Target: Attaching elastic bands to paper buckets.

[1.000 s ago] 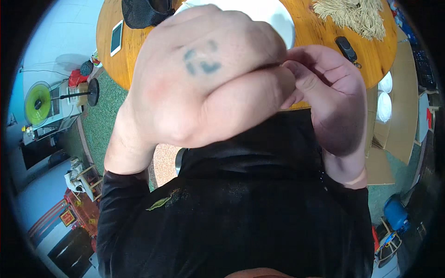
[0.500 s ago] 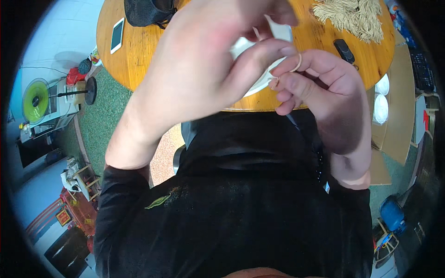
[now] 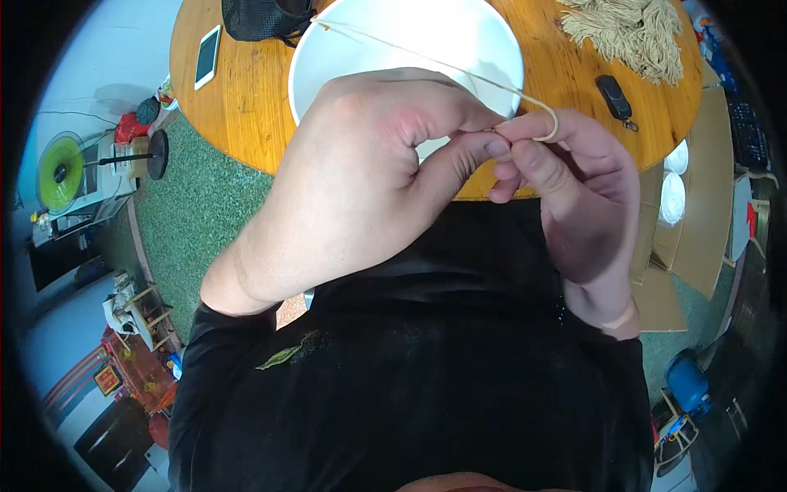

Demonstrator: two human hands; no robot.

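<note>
While above the table's [image 3: 246,107] near edge, pinched pale cord [image 3: 426,59] between both hands [image 3: 500,143], slanting back-left across empty white bowl [image 3: 393,41].

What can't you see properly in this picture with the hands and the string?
- Head view: the left hand covers much of the white bowl, so what lies inside is hidden.
- Where the string is pinched between the left hand and the right hand, the fingers hide its end.
- The black bag and the pile of yarn are cut off by the top edge.

Black short-sleeved shirt [image 3: 410,394]; both forearms bare.
</note>
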